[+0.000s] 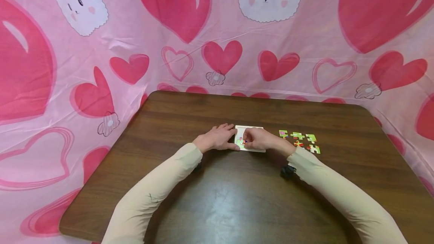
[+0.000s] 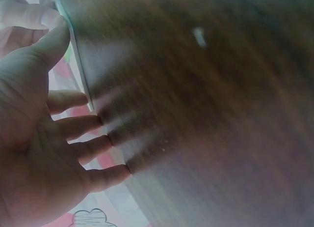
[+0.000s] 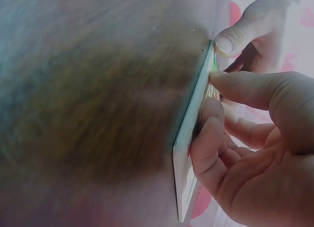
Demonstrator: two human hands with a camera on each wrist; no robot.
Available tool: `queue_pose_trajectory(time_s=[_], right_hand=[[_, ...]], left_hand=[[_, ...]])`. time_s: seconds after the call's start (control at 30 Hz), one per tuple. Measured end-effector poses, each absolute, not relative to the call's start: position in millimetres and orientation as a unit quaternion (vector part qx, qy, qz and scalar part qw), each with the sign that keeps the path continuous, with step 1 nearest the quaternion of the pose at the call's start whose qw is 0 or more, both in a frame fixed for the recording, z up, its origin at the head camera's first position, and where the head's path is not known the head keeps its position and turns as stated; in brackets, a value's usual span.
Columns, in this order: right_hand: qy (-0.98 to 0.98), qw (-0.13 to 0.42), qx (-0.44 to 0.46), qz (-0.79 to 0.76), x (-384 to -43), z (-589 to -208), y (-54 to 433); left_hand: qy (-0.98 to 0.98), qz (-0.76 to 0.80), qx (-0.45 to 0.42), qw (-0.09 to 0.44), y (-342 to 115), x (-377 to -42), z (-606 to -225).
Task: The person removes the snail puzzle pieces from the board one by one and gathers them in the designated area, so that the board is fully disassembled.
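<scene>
A small white puzzle board (image 1: pixel 240 127) lies on the table, with a green, colourful puzzle piece (image 1: pixel 240 143) in its near left corner. My left hand (image 1: pixel 216 138) is at the board's left side, fingers spread and fairly straight, the thumb at the near left corner. Over the middle of the board, my right hand (image 1: pixel 260 138) pinches a small colourful puzzle piece between thumb and curled fingers, mostly hidden by them. In the right wrist view the right thumb (image 3: pixel 240 87) rests low by the board's edge, close to the left thumb (image 3: pixel 228 42).
Several loose green and red puzzle pieces (image 1: pixel 297 135) lie in two rows right of the board, beside the right forearm. The brown wooden table (image 1: pixel 217 191) ends at the back against a pink heart-printed cloth (image 1: pixel 285 37).
</scene>
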State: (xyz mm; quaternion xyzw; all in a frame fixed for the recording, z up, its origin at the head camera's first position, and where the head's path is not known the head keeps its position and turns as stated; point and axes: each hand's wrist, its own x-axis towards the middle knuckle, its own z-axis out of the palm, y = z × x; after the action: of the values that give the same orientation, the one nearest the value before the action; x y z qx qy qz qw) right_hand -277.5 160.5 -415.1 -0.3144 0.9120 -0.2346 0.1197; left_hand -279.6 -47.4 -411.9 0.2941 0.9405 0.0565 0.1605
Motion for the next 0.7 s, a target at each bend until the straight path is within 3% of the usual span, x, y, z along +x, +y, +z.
queue_pose_trajectory(time_s=[0.7], right_hand=[[0.901,0.128,-0.286,-0.300,-275.9,-409.7,164.2]], left_hand=[[0.943,0.053,0.286,0.163,-46.5,-279.7,-412.8]])
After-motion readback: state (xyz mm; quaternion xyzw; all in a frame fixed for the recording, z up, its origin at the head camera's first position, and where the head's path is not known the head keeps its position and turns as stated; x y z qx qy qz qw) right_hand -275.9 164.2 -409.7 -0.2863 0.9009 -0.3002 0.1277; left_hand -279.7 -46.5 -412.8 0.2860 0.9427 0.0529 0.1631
